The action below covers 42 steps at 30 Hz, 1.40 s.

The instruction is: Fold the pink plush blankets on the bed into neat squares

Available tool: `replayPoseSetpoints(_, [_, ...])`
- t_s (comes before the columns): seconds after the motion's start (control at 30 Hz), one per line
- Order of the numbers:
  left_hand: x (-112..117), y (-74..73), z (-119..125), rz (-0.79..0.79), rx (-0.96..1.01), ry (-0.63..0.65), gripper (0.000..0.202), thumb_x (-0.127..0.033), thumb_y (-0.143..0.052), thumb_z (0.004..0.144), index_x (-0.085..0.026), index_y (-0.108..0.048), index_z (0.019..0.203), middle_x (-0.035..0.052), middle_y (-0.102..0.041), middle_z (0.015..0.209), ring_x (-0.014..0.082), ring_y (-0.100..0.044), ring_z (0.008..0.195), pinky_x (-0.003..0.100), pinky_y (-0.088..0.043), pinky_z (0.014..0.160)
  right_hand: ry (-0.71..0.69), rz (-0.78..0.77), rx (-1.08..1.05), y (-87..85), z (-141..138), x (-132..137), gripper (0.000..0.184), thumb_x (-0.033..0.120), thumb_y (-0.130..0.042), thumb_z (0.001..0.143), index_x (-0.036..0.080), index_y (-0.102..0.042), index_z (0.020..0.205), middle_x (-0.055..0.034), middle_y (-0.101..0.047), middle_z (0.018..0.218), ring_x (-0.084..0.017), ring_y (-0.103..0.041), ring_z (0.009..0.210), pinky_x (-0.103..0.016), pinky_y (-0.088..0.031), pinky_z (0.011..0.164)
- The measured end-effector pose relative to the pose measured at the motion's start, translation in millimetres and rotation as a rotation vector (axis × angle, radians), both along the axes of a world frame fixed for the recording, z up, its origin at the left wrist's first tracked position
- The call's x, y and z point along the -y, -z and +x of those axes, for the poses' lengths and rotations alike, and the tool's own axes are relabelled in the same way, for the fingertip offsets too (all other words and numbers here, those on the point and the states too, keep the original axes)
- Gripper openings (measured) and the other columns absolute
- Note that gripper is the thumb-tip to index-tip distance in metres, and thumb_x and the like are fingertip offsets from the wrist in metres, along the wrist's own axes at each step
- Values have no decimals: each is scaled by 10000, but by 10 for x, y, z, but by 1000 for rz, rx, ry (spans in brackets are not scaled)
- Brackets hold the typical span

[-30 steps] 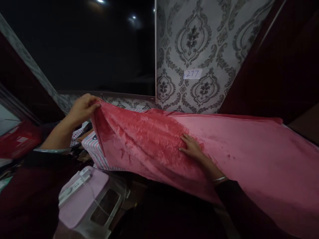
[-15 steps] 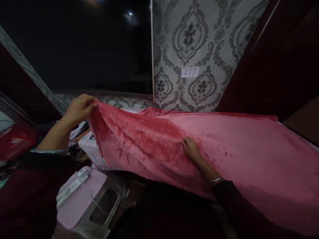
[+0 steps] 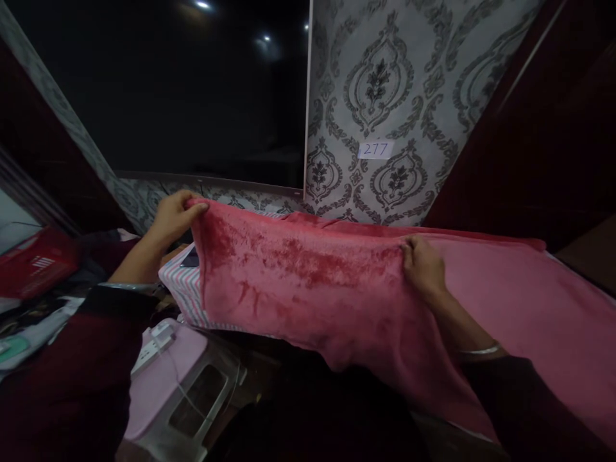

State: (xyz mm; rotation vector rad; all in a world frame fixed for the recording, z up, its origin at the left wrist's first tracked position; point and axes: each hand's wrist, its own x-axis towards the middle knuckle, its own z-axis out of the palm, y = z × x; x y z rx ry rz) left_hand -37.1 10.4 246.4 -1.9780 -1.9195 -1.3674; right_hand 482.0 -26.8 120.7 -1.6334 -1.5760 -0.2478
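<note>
A plush pink-red blanket lies across a long surface and hangs over its front edge. My left hand pinches its upper left corner between thumb and fingers, lifted off the surface. My right hand grips the blanket's fabric farther right, so a raised edge stretches between both hands. Darker red brushed patches show on the pile. Beneath the left end, a striped cloth peeks out, with a dark flat object on it, partly covered by the blanket.
A pink-topped stool with a white power strip and cable stands below left. Behind hangs a large dark television. A paper label reading 277 is on the patterned wall. A red bag-like item lies far left.
My right hand has moved right and up, pulling a fold of the blanket up into a straighter raised edge. My left hand still holds the corner, slightly farther right in view.
</note>
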Motion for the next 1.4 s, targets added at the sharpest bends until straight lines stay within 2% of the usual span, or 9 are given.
replayPoseSetpoints(0.1, [80, -44, 69, 76, 246, 60, 112, -286, -659, 707, -213, -590, 756, -49, -532, 687, 126, -473, 669, 238, -393, 650, 49, 101, 78, -225, 94, 86, 229, 326, -411, 920, 226, -610, 974, -138, -716, 997, -276, -648, 883, -364, -471, 743])
replayPoseSetpoints(0.23, [180, -144, 194, 263, 382, 126, 114, -232, -658, 724, -210, -548, 746, -52, -507, 692, 112, -450, 651, 236, -417, 664, 104, 211, 154, -479, 206, 240, 256, 339, -408, 925, 220, -623, 992, -134, -734, 1021, -258, -661, 909, -341, -468, 736])
replayPoseSetpoints(0.5, [504, -532, 391, 557, 214, -6, 123, -92, -644, 858, -158, -542, 875, -59, -459, 786, 104, -527, 803, 281, -468, 923, 136, 355, 299, -863, 544, 519, 282, 353, -430, 910, 202, -660, 972, -131, -738, 972, -245, -676, 861, -344, -462, 714])
replayPoseSetpoints(0.7, [575, -814, 342, 590, 134, -33, 123, -96, -668, 864, -150, -558, 881, -49, -477, 809, 105, -546, 833, 280, -466, 917, 117, 342, 372, -1303, 641, 631, 297, 338, -481, 925, 188, -709, 1040, -140, -746, 1051, -244, -689, 923, -373, -478, 788])
replayPoseSetpoints(0.83, [419, -837, 308, 483, 97, -78, 113, -173, -689, 872, -97, -627, 929, -39, -507, 823, 101, -544, 826, 315, -473, 917, 132, 229, 379, -1488, 488, 517, 300, 324, -489, 973, 181, -704, 1126, -123, -743, 1093, -222, -669, 965, -366, -457, 826])
replayPoseSetpoints(1.0, [-131, -573, 283, 191, 86, -167, 130, -200, -723, 863, -129, -615, 849, -41, -519, 759, 119, -521, 809, 333, -468, 965, 152, -28, 398, -1350, 219, -6, 239, 274, -563, 958, 173, -723, 1104, -131, -748, 1064, -220, -625, 878, -329, -386, 739])
replayPoseSetpoints(1.23, [-1183, 300, 281, 44, 168, -181, 274, -165, -687, 835, -231, -457, 701, 0, -557, 738, 197, -610, 873, 337, -495, 905, 93, -265, 333, -724, -42, -871, 263, 241, -575, 970, 146, -734, 1156, -151, -744, 983, -191, -508, 719, -327, -277, 682])
replayPoseSetpoints(1.33, [-1464, 632, 295, -40, 164, -172, 271, -178, -681, 834, -233, -446, 712, 23, -585, 772, 228, -630, 934, 357, -489, 921, 87, -361, 339, -474, -97, -1077, 263, 235, -575, 971, 147, -743, 1154, -146, -740, 929, -185, -471, 674, -333, -260, 675])
replayPoseSetpoints(1.4, [-1601, 757, 290, -98, 159, -167, 257, -187, -678, 837, -229, -452, 721, 37, -609, 813, 235, -632, 962, 365, -480, 937, 73, -392, 357, -380, -97, -1161, 269, 225, -562, 975, 141, -745, 1152, -164, -744, 967, -190, -486, 681, -335, -268, 672])
